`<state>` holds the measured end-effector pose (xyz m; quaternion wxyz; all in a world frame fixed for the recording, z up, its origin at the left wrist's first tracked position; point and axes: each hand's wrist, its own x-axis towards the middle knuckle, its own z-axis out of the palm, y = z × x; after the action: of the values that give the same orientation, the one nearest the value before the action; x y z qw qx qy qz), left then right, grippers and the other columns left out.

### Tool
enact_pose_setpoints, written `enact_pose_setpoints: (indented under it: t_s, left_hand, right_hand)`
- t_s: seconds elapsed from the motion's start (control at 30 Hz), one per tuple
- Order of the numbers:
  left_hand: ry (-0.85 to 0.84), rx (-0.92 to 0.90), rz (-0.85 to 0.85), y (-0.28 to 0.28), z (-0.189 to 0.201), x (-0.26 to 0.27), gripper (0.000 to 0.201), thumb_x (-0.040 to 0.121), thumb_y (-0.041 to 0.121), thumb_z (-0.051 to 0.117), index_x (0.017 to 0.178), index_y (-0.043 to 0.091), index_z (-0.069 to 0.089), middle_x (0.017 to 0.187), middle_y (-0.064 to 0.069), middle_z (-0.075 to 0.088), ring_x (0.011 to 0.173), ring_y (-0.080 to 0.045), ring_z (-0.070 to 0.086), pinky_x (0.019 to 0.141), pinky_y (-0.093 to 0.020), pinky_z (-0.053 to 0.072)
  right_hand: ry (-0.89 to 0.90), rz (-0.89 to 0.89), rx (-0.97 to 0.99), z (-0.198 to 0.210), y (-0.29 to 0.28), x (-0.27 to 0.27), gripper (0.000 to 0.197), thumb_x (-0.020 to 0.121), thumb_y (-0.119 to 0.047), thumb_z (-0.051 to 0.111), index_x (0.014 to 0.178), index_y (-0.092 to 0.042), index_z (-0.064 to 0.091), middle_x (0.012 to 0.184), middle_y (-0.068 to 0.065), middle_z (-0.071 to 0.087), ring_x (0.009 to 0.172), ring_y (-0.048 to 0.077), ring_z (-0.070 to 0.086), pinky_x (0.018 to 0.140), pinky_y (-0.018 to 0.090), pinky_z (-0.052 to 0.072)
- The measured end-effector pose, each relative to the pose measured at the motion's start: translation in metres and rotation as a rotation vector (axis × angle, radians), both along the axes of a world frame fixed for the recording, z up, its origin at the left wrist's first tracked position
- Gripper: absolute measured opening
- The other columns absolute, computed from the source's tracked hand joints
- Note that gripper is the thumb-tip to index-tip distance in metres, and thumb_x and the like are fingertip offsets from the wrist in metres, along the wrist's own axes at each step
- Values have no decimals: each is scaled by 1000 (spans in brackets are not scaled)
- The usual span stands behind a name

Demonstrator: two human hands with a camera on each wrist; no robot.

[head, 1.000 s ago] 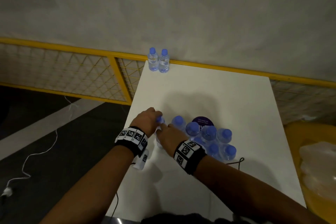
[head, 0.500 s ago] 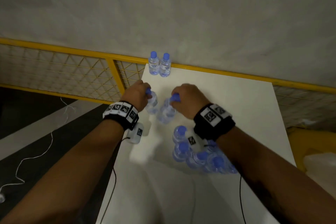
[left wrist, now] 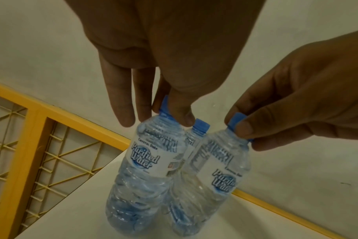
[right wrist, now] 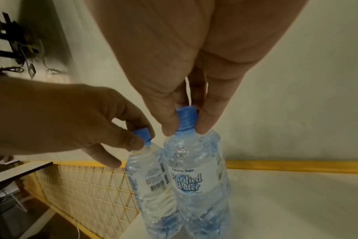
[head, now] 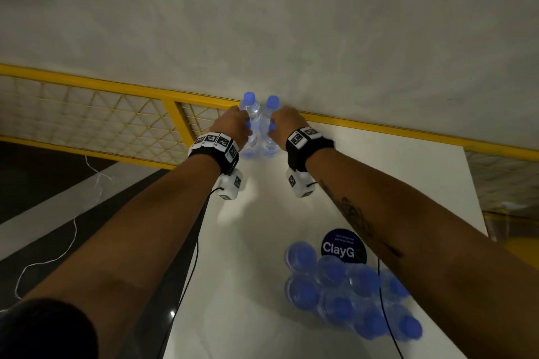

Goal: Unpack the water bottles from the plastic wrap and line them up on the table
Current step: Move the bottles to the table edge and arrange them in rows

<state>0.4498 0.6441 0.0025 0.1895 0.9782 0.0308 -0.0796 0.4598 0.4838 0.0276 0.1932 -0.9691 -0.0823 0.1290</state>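
Note:
My left hand (head: 233, 125) pinches the blue cap (left wrist: 165, 108) of a clear water bottle (left wrist: 145, 161). My right hand (head: 284, 125) pinches the cap (right wrist: 186, 118) of a second bottle (right wrist: 194, 177). Both bottles hang upright side by side, their bases at the white table (head: 379, 178) in its far left corner. Just behind them stand two more bottles, caps showing (head: 248, 97) (head: 272, 100). The remaining pack of bottles in plastic wrap (head: 344, 291) lies near me on the right, under my right forearm.
A yellow mesh railing (head: 102, 114) runs behind and left of the table, against a pale wall. The table's left edge is close to the held bottles. A purple round sticker (head: 342, 246) and a black cable (head: 382, 300) are by the pack.
Both hands lifted a bottle each out of the pack and carried them away from me to the far left corner, next to the two standing bottles.

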Motion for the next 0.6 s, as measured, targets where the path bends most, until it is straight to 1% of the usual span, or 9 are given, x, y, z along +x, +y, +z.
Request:
enact_pose_setpoints:
  t_s: [0.07,0.13,0.17,0.23,0.33,0.37,0.5,0.57,0.6]
  left_hand:
    - [3,18,-24,1,-7,12,18,93,21,67,110,16,65,114,-10,53,102,-35,59,85,-38,46]
    - [-6,39,-47,5,-13,21,20,93,19,65,114,15,65,111,-9,50,99,-35,59,82,-35,43]
    - [-12,41,-61,7,-16,24,22,94,18,64,115,15,65,112,-9,51,99,-35,59,81,-34,41]
    - [-23,27,-81,11,-21,30,26,94,15,63,119,16,65,116,-11,52,99,-35,60,80,-32,39]
    - [-43,4,-83,14,-25,35,29,93,13,64,122,15,65,117,-13,54,101,-36,60,80,-31,38]
    - [-50,-3,-82,15,-25,36,30,92,12,64,122,14,65,117,-14,54,101,-36,60,81,-31,38]
    - [-62,-41,-70,13,-25,36,31,92,8,63,123,11,64,114,-12,53,97,-33,58,81,-28,36]
    - [-65,-53,-63,12,-23,35,31,92,8,63,123,11,64,109,-7,49,92,-28,54,81,-26,34]
    - [-66,-56,-61,12,-23,34,32,93,8,63,124,11,63,109,-7,49,92,-27,54,81,-26,34]
  right_hand:
    - [56,-96,76,-18,3,13,15,88,-23,59,85,-8,61,73,2,58,71,30,61,61,30,44]
    - [78,-145,114,-29,5,22,17,87,-23,57,87,-5,57,71,2,53,68,28,54,60,31,42]
    - [95,-154,120,-35,6,26,17,87,-22,56,89,-5,58,73,4,55,69,28,54,62,33,43]
    - [139,-212,210,-34,7,30,19,89,-22,56,98,-7,61,82,9,65,76,30,62,70,38,51]
    - [147,-218,210,-39,12,37,22,89,-23,57,103,-7,61,90,12,67,85,31,66,80,44,54]
    - [167,-250,253,-37,13,37,22,88,-22,58,104,-7,61,93,12,69,88,31,67,82,44,55]
    - [187,-251,284,-36,19,38,26,89,-21,57,107,-3,61,100,14,70,94,35,67,81,48,54]
    - [224,-281,352,-36,20,39,29,87,-19,57,112,-4,60,104,16,70,98,36,67,87,50,54]
    - [228,-277,356,-36,20,39,32,86,-21,56,113,-4,60,106,17,70,99,37,66,89,52,53]
